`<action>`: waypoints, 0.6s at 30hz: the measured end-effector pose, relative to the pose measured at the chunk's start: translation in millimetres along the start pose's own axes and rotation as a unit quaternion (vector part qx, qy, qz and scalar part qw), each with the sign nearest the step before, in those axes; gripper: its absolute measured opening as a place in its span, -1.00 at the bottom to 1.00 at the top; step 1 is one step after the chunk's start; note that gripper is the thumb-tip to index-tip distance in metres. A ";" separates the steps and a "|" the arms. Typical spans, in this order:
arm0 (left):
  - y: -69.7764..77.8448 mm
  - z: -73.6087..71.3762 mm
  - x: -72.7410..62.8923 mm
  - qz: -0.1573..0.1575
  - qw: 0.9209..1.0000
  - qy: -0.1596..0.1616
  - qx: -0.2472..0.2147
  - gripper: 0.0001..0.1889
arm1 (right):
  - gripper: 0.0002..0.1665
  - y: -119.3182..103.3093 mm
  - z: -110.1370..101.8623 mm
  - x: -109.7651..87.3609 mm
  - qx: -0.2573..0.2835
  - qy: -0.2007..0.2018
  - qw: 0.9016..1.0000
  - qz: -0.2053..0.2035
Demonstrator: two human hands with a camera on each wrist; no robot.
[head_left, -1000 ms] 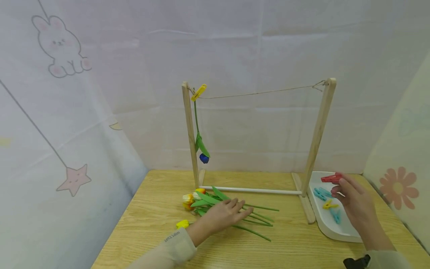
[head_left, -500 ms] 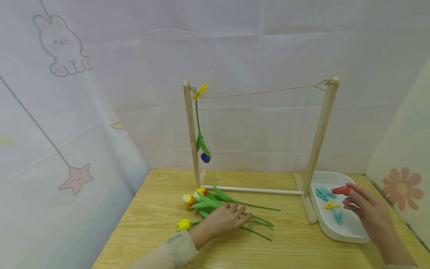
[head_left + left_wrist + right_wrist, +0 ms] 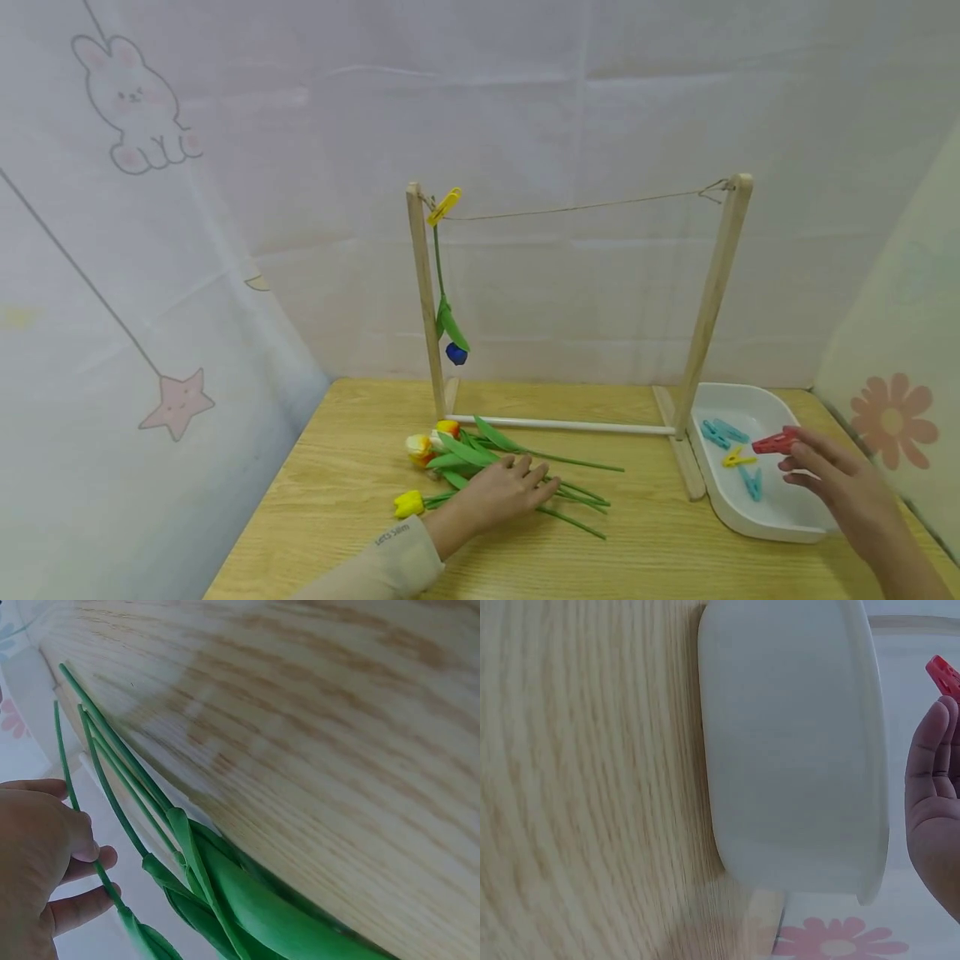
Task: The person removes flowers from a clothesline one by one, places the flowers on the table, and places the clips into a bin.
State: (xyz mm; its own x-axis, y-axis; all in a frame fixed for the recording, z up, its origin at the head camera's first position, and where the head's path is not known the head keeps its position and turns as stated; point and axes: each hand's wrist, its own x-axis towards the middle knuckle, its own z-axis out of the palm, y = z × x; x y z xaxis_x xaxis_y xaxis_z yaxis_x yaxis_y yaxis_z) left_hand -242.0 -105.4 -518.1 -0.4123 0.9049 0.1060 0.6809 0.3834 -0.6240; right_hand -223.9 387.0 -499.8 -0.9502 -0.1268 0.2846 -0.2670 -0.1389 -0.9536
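My left hand (image 3: 498, 497) lies over a bunch of artificial tulips on the table. In the left wrist view, its thumb and fingers pinch one green tulip stem (image 3: 69, 780), set apart from the other stems (image 3: 127, 761). A yellow tulip head (image 3: 409, 503) and several orange-and-white heads (image 3: 420, 450) point left. Over the right side of the white tray (image 3: 765, 528), my right hand (image 3: 843, 483) pinches a red clothespin (image 3: 771, 442). Below it in the tray lie several blue clothespins (image 3: 752, 483) and a yellow one (image 3: 738, 457).
Behind the tulips stands a wooden frame (image 3: 708, 308) with a string (image 3: 573, 207) tied between its posts. A blue tulip (image 3: 456, 353) hangs head down near the left post, clipped by a yellow clothespin (image 3: 444, 207). A white bar (image 3: 562, 425) joins the feet. Printed cloth surrounds the table.
My right hand has moved right and downward with the red clothespin, over the tray. The left hand has barely moved on the tulips.
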 end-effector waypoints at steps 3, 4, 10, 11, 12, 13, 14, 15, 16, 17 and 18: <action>0.5 -0.2 -0.8 -0.001 1.000 -0.011 -0.015 -0.46 | -0.55 0.1 -2.9 -2.4 -0.044 0.013 0.999 0.010; 0.5 -0.2 -1.1 -0.002 1.000 -0.013 -0.019 -0.46 | -0.56 0.0 -3.6 -3.0 -0.066 0.019 0.998 0.014; -0.1 -0.2 -3.0 -0.010 1.000 -0.012 -0.027 -0.47 | -0.64 -0.9 -6.7 -6.3 -0.195 0.027 0.979 0.046; -0.7 -0.7 -3.2 -0.011 1.000 -0.008 -0.025 -0.48 | -0.64 -1.0 -7.3 -6.8 -0.213 0.025 0.976 0.048; -1.3 -1.3 -3.4 -0.013 1.000 -0.003 -0.025 -0.48 | -0.65 -1.0 -7.8 -7.4 -0.226 0.024 0.972 0.050; -2.1 -1.6 -3.5 -0.015 1.000 0.000 -0.026 -0.48 | -0.65 -1.0 -7.9 -8.1 -0.240 0.024 0.969 0.050; -3.0 -1.9 -3.4 -0.017 1.000 0.004 -0.026 -0.49 | -0.65 -0.9 -8.2 -8.7 -0.252 0.022 0.966 0.053; -4.0 -2.0 -3.2 -0.020 0.999 0.008 -0.029 -0.50 | -0.66 -0.5 -8.5 -9.3 -0.261 0.020 0.964 0.056; -5.2 -2.2 -3.1 -0.023 0.999 0.012 -0.034 -0.50 | -0.66 -0.1 -8.7 -9.8 -0.269 0.018 0.961 0.059; -6.6 -2.6 -2.9 -0.026 0.999 0.014 -0.034 -0.49 | -0.66 0.3 -9.0 -10.2 -0.276 0.016 0.959 0.062; -8.1 -2.9 -2.9 -0.030 0.999 0.015 -0.035 -0.49 | -0.66 0.8 -9.2 -10.8 -0.278 0.014 0.958 0.068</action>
State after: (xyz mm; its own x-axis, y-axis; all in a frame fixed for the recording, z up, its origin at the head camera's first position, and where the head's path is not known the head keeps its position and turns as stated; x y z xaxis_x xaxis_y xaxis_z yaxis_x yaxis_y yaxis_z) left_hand -244.5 -110.6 -511.1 -0.4351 0.8850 0.1657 0.6975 0.4476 -0.5596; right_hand -215.3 397.3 -504.5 -0.9840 -0.0798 0.1593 -0.1781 0.4229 -0.8885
